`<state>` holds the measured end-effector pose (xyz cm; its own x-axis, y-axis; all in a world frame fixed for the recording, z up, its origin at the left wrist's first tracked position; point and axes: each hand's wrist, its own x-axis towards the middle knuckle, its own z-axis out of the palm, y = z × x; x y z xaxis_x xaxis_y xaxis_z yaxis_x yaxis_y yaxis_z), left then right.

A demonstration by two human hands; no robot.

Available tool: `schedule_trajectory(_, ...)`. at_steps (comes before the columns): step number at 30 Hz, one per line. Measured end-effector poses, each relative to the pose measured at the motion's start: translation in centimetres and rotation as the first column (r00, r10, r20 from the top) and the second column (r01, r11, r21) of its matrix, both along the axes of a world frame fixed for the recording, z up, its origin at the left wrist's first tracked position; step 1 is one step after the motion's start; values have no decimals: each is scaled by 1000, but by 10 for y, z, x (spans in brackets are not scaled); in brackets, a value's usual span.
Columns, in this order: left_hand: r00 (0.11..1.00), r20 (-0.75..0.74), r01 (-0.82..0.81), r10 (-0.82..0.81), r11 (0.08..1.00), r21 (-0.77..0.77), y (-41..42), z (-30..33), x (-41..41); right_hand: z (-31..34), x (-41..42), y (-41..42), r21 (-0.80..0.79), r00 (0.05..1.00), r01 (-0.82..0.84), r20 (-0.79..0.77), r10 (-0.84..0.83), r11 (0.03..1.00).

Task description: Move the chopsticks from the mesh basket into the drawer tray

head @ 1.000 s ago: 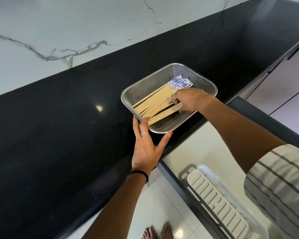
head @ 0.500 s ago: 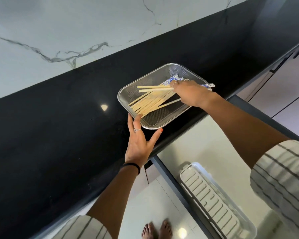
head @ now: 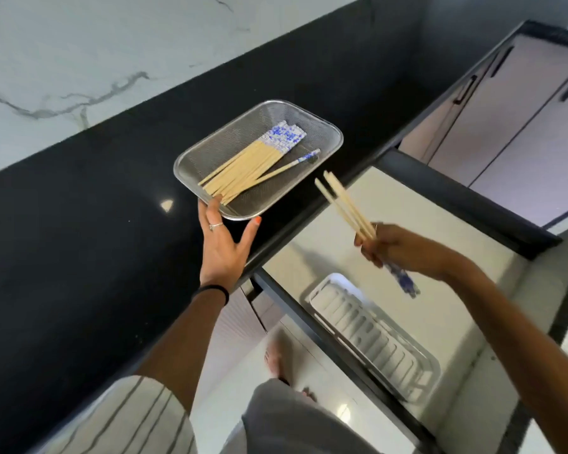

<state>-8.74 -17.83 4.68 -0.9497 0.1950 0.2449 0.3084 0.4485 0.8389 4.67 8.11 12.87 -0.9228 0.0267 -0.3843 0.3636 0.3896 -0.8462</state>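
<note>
The basket sat on the black counter, close to its front edge, and most of the chopsticks lay bunched inside it, their blue-patterned ends toward the far corner. One stick lay a little apart from the bunch, angled across the mesh. The left hand rested at the basket's near corner, fingers straight, fingertip over the rim and thumb spread along the edge. Beyond the counter's front edge, over the open drawer, the right hand was closed round a few chopsticks, plain tips pointing back toward the basket and patterned ends sticking out below the fist. The white tray lay in the drawer, nearer than that hand and lower, with nothing of the bundle touching it.
</note>
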Motion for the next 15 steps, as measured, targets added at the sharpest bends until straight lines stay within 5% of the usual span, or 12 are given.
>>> schedule_trajectory(4,1000,-10,4,-4,1000,-16,1,-1,0,-62,46,-5,-127,969,19,248,13,992)
schedule_trajectory(8,1000,-25,17,-17,1000,-7,1,-1,1,-116,66,-10,-24,901,-2,433,12,1000)
schedule_trajectory(15,999,-32,33,-33,999,-15,-1,-3,0,-160,74,-18,184,862,-69,506,-34,981)
